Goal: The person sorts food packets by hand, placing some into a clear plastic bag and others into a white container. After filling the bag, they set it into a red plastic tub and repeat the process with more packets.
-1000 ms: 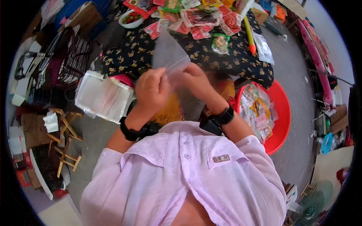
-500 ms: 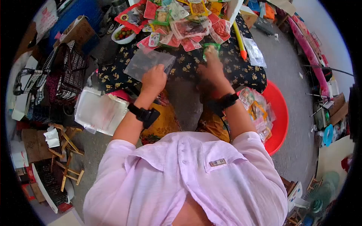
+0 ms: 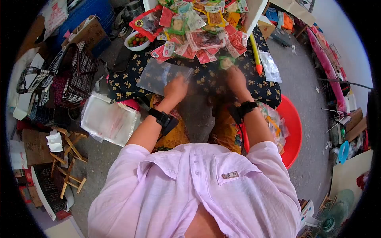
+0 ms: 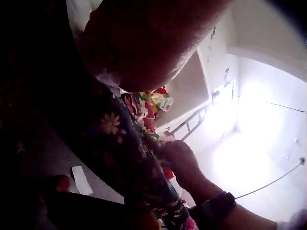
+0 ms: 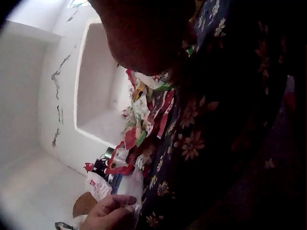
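A clear plastic bag (image 3: 157, 75) is pinched at its right edge by my left hand (image 3: 176, 88), over the near part of the flowered cloth (image 3: 123, 81). To its right, my right hand (image 3: 238, 82) grips the near end of a small green-edged packet (image 3: 227, 62). Across the right wrist view, the left hand (image 5: 109, 213) shows its thumb and finger closed on the clear plastic. The left wrist view has the right hand (image 4: 178, 155) at the cloth's edge, its fingertips dark and hard to make out.
Many coloured packets (image 3: 206, 37) lie heaped at the back. A white bowl of small fruit (image 3: 137, 41) stands left of them, a yellow-orange stick (image 3: 255, 53) to the right. A red tub (image 3: 293, 133) of packets is at right, a tray of clear bags (image 3: 104, 119) at left.
Both hands were together on the bag, then parted. The right hand reached out to the green-edged packet and now grips it, while the left has moved slightly right with the bag.
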Tool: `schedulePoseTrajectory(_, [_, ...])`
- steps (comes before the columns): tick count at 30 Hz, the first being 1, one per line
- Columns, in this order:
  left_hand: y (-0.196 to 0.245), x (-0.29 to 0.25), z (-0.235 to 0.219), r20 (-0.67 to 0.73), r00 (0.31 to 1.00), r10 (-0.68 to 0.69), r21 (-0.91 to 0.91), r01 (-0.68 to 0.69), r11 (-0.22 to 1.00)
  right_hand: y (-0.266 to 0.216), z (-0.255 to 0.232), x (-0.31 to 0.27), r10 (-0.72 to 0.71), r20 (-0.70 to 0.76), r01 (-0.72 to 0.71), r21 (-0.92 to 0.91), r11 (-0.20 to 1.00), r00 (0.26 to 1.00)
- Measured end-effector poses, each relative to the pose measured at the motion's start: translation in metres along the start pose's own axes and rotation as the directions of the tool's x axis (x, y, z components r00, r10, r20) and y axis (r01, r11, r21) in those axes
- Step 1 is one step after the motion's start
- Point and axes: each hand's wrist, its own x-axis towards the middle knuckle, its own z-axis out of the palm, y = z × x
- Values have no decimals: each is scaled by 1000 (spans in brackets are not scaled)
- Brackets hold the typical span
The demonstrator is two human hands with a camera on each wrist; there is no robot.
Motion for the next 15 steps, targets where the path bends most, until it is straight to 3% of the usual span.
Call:
schedulePoseTrajectory(3, [1, -2, 1, -19, 999, 38, 7, -38, 999, 11, 4, -3, -135, -86, 128, -83, 988, 987])
schedulePoseTrajectory(6, [-3, -1, 6, -55, 996, 63, -16, -64, 998, 37, 8, 0, 10, -1, -10, -187, 982, 1000])
schedulePoseTrajectory(10, [-4, -1, 11, -101, 992, 75, -6, -76, 997, 31, -6, 6, -51, 47, 65, -347, 936, 998])
schedulePoseTrajectory(13, [-2, -3, 9, -116, 990, 77, -23, -80, 997, -17, -29, 24, -92, 153, 113, -138, 984, 984])
schedulePoseTrajectory(15, [-1, -3, 4, -14, 999, 46, -5, -46, 999, -46, -21, 40, -151, 159, 158, -27, 987, 976])
